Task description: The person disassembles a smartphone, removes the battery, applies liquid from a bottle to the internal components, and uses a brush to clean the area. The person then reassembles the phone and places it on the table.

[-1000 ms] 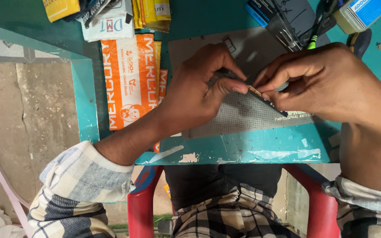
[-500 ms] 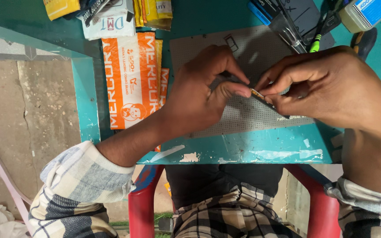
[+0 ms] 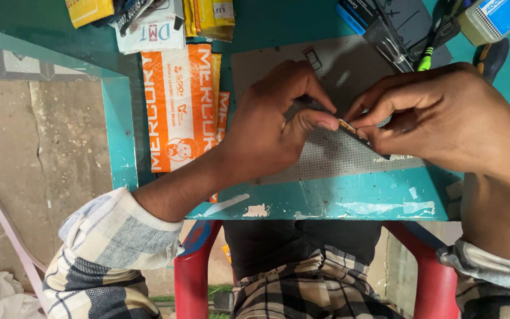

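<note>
Small part [image 3: 347, 125]: pinched between left hand [image 3: 273, 127] and right hand [image 3: 438, 118] fingertips, over grey mat [image 3: 337, 159] near table's front edge; best kept low and steady.

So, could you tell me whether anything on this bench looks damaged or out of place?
Yes: the teal table has chipped, peeling paint along its front edge, below the grey perforated mat. The orange packets lie stacked unevenly, fanned out. Nothing appears spilled.

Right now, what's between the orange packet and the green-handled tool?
In the head view, the grey dotted mat lies between the orange packet and green-handled tool, with the left hand over it.
</note>
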